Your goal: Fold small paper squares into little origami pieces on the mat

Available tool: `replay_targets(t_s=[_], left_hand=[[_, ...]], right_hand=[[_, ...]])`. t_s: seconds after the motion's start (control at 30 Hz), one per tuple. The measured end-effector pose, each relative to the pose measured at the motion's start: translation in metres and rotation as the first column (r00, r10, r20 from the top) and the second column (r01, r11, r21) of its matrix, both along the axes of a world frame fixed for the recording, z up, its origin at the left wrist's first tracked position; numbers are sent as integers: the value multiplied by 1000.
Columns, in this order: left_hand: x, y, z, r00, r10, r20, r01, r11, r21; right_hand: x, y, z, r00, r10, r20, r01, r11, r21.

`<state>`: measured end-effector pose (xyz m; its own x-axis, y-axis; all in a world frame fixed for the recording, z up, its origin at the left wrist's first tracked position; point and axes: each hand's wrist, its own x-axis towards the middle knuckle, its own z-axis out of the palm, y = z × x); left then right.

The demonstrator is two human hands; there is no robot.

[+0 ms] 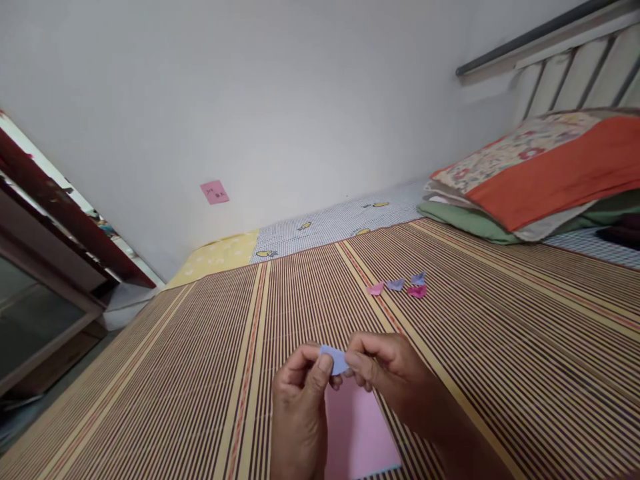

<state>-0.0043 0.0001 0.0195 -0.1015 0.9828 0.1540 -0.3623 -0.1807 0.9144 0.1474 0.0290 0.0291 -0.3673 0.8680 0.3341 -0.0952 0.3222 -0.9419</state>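
A small piece of blue paper (334,360), apparently folded, is pinched between both hands. My left hand (303,393) grips its left side with the thumb in front. On its right side, the thumb and fingers of my right hand (385,363) close on the edge. Below the hands lies a pink sheet or pad of paper (357,433), partly covered by my left hand. Farther off on the mat rest several small folded papers: a light pink one (376,289), a blue-grey one (396,285), a blue one (419,279) and a magenta one (417,291).
A striped bamboo mat (300,300) covers the bed, with a checked sheet (320,230) along the wall. Folded bedding (560,167) is piled at the right, near a radiator (580,73). A pink note (215,192) sticks to the wall.
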Motion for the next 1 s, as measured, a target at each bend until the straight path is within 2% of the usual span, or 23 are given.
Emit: replay_targets(t_s=[0.1,0.17,0.27,0.33,0.53,0.6,0.7,0.77,0.9,1.0], left_hand=[[-1,0,-1,1000,-17,-2,17,1000,1],[-4,0,-1,998,0,-57,-1,1000,-8],[-6,-1,-1,985,33,-170,-37,999,-18],[-5,0,0,981,36,-189,-42,999,-27],[0,3,3,999,36,6,-35,997,-68],[-1,1,5,998,33,-61,-36,998,-48],[-1,-2,7,968,36,-249,-44,999,-28],[1,-3,6,954,54,-296,-63,998,-22],[8,1,1,974,79,-214,-92,994,-55],[11,1,-2,975,117,-189,-126,992,-32]], right_hand=[[2,2,-1,996,89,-26,-90,996,-23],[4,3,0,995,100,-11,-100,995,-12],[6,3,3,998,13,59,-15,999,32],[5,3,4,996,-32,77,26,997,75],[4,3,2,999,-32,-32,36,991,130],[3,3,2,997,-69,-47,75,989,129],[1,3,4,987,-155,-53,161,977,140],[-1,1,4,982,-182,-46,187,972,142],[-4,-1,2,963,-257,-81,265,957,117],[-5,0,0,943,-312,-113,326,934,147]])
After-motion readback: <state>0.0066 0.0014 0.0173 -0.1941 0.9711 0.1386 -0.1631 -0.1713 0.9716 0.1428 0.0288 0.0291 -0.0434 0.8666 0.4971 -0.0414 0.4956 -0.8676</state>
